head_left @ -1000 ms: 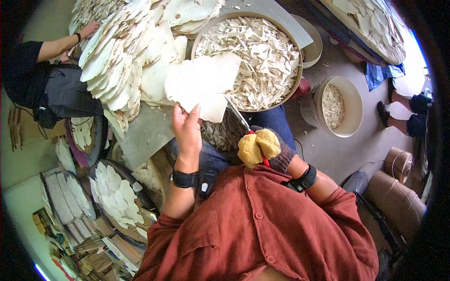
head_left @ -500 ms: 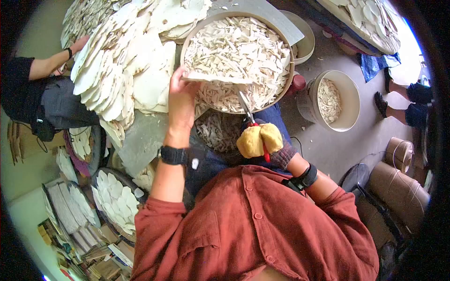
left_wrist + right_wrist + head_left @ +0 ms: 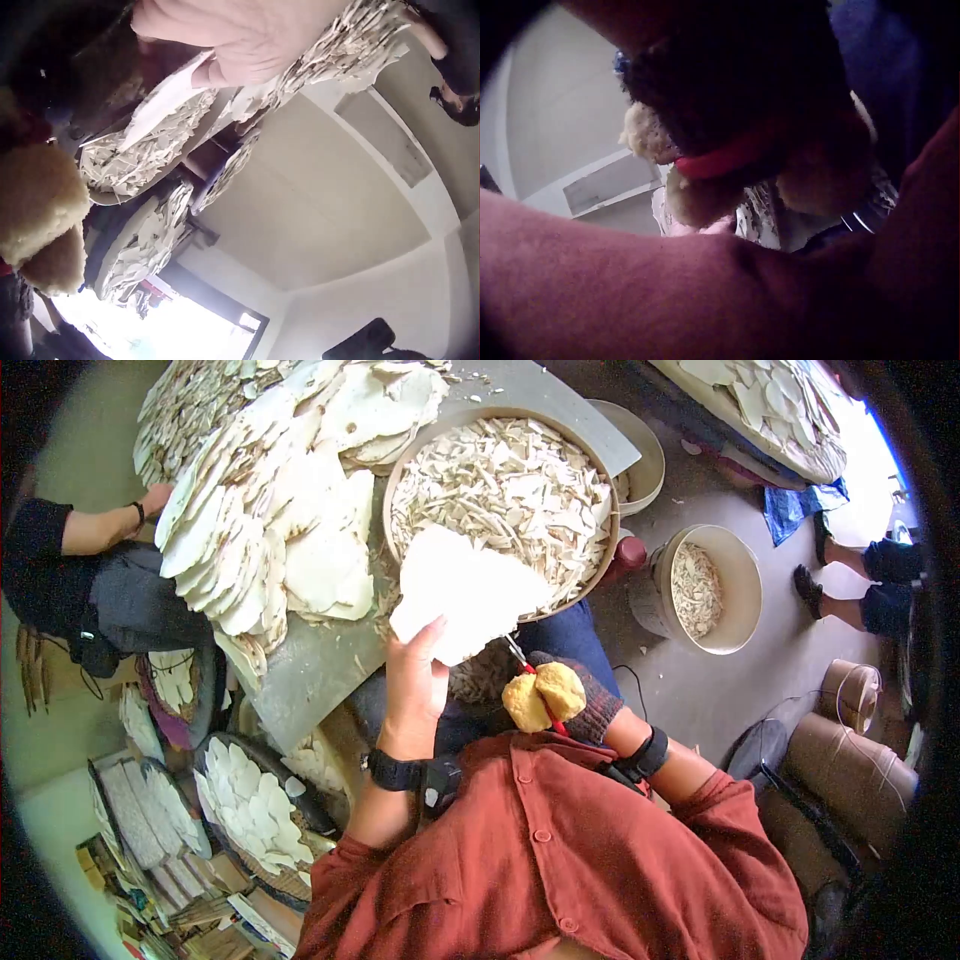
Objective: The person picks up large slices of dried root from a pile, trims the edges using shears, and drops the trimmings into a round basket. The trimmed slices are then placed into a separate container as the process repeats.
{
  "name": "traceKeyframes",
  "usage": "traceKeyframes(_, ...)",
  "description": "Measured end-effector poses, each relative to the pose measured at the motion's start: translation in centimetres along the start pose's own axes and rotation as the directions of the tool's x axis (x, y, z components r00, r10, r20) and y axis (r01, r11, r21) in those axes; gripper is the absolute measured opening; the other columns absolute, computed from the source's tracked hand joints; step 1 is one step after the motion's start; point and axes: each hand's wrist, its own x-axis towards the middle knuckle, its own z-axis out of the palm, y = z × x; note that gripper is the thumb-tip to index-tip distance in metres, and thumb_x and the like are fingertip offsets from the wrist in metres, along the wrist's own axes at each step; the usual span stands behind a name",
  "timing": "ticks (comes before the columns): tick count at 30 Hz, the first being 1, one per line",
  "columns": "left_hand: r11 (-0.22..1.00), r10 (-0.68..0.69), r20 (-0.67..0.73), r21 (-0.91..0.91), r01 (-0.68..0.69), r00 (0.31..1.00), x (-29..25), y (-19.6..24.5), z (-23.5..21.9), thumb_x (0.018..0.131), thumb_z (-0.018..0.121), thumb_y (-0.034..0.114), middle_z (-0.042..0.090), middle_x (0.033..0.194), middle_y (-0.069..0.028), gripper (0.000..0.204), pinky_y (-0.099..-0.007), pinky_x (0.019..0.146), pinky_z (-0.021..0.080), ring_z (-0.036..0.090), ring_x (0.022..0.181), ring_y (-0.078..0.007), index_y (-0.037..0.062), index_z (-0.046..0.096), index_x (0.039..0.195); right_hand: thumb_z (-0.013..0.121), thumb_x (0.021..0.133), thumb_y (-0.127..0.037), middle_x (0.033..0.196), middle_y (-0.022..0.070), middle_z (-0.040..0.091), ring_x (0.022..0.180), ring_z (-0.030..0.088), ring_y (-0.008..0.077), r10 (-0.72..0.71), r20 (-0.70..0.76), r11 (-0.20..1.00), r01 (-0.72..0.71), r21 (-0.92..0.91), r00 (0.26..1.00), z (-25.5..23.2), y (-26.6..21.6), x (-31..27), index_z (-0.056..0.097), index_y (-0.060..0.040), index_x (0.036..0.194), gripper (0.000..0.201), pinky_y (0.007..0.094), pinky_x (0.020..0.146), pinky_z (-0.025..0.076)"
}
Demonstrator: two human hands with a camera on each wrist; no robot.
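Note:
My left hand (image 3: 415, 685) pinches the near edge of a thin, stiff white sheet (image 3: 460, 590), thumb on top. The sheet lies broad side up over the near rim of a round tray (image 3: 613, 525) heaped with cut pale strips (image 3: 500, 485). In my right hand (image 3: 592, 705), in a dark knitted glove with yellow spongy pads (image 3: 560, 690), are red-handled shears (image 3: 527, 667). Their blades point at the sheet's near right edge. In the left wrist view the sheet (image 3: 161, 101) appears nearly edge-on; the right wrist view is dark, with a red handle (image 3: 720, 161) showing.
A tall pile of similar white sheets (image 3: 325, 545) covers the table (image 3: 300, 695) on the left. Right of the tray stand a red container (image 3: 628, 553) and a white bucket (image 3: 745, 605) of strips. Another person's arm (image 3: 105, 530) reaches in at the far left.
The sheet went from broad side up to edge-on over the tray, then broad side up again, closer to my body. My left hand drew back with it; the right hand stayed about in place.

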Motion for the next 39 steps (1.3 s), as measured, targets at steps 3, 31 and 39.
traceKeyframes(3,0.995,0.03,-0.048,-0.097,-0.034,0.998,0.3,0.1,-0.7,0.078,0.057,0.002,0.057,0.107,-0.0091,0.039,-0.0317,0.077,0.049,0.058,0.095,-0.0192,0.0002,0.047,0.115,0.059,0.078,-0.015,0.088,0.0065,0.059,0.082,0.058,0.0168,-0.221,0.17,0.628,0.274,-0.728,0.96,1.3,-1.3,-1.0,0.052,-0.0042,0.099,0.025,0.0298,0.073,0.047)
traceKeyframes(31,0.996,0.084,0.006,0.027,-0.085,0.996,-0.8,1.4,-0.8,0.079,0.054,-0.001,0.053,0.113,-0.0104,0.047,-0.0322,0.077,0.051,0.056,0.098,-0.0197,0.0014,0.038,0.123,0.051,0.087,-0.011,0.107,0.0081,0.056,0.099,0.054,0.0172,-0.213,0.289,0.85,0.323,-0.416,0.933,1.5,-1.2,1.1,0.053,-0.0035,0.109,0.023,0.0303,0.091,0.043)
traceKeyframes(39,0.993,0.099,-0.018,0.059,-0.097,0.995,-1.1,2.1,-2.6,0.078,0.054,-0.001,0.052,0.115,-0.0103,0.049,-0.0333,0.078,0.051,0.055,0.099,-0.0203,0.0024,0.037,0.124,0.047,0.089,-0.01,0.106,0.0103,0.057,0.096,0.056,0.0212,-0.223,0.414,0.959,0.121,0.258,0.883,1.8,1.1,3.2,0.051,-0.002,0.108,0.021,0.0342,0.088,0.045)
